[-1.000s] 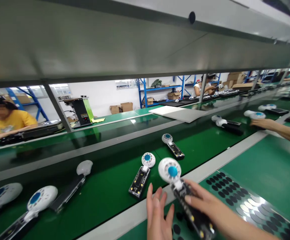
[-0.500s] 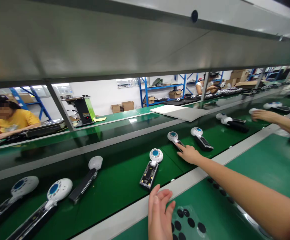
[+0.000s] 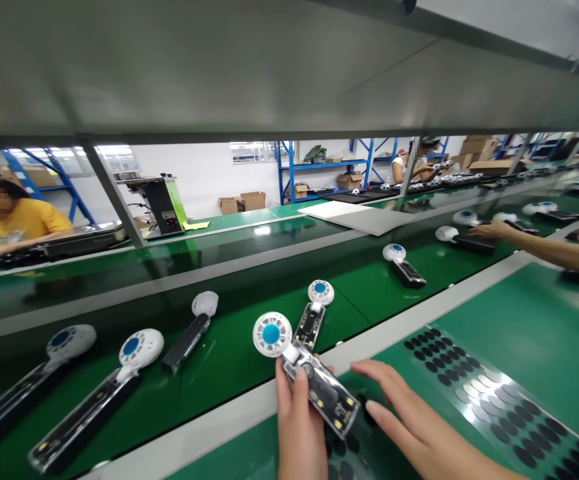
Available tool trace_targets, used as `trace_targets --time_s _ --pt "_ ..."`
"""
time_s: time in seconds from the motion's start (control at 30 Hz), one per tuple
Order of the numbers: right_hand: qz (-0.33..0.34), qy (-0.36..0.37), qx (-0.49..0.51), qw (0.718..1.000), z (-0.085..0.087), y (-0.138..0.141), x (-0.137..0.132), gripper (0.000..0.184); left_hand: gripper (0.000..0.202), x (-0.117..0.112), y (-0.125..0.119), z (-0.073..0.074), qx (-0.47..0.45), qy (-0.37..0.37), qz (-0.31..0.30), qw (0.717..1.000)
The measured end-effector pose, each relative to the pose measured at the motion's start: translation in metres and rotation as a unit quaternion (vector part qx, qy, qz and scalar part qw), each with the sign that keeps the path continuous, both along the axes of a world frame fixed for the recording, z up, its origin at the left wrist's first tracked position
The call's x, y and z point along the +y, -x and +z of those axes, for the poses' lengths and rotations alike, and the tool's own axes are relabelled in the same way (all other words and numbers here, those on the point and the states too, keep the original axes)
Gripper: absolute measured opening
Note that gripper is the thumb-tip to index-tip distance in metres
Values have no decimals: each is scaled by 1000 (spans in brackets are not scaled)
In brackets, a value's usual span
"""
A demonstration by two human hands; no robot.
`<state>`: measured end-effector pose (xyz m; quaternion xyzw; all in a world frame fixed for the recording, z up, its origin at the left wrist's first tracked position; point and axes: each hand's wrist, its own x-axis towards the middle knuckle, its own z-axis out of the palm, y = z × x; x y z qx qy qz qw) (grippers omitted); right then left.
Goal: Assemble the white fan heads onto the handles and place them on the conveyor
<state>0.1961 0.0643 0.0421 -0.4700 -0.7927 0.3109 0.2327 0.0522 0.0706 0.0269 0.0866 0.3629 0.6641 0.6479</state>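
My left hand (image 3: 302, 420) is closed around the handle of a device (image 3: 326, 393) with a white round head, a blue centre and a clear-and-black handle showing small yellow-white squares. It is tilted above the near edge of the green bench. To its right, my right hand (image 3: 404, 417) has its fingers apart and holds nothing; its fingertips point at the handle's lower end. Just behind, a similar device (image 3: 310, 323) lies on the green belt (image 3: 249, 373). A clear sheet with black round pads (image 3: 342, 457) lies partly hidden beneath my hands.
Several more such devices (image 3: 136, 350) lie along the belt. A second sheet of black discs (image 3: 489, 393) is at right. A co-worker's hand (image 3: 499, 230) reaches over the belt. A metal panel (image 3: 269, 73) hangs overhead. A person in yellow (image 3: 34, 220) sits across at left.
My right hand has drawn back from the belt, and a device from there is now in my left hand. The other nearby devices appear shifted in view.
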Motion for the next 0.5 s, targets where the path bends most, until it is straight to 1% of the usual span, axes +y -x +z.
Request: trace_targets --time_s 0.03,0.1,0.17,0.2,0.27,0.37,0.43,0.5 --pt "0 9 -8 1000 -1 -2 2 28 59 0 4 1 24 10 15 1000" --pt "33 11 -43 998 -4 -3 10 19 57 1 10 3 57 31 33 997" --pt "70 -2 -85 994 -8 0 17 17 57 0 11 5 63 36 36 997" --pt "75 -8 -97 992 -9 2 18 18 57 -1 11 5 60 33 34 997" --pt "61 -2 -99 993 -11 8 19 20 56 -2 8 7 53 25 25 998" --pt "23 26 -76 997 -12 13 17 21 56 -2 5 7 59 22 -1 998" --pt "19 33 -67 997 -11 13 17 20 58 -1 3 6 75 22 4 997" --pt "23 47 -52 997 -6 9 18 17 63 1 2 2 97 19 22 995"
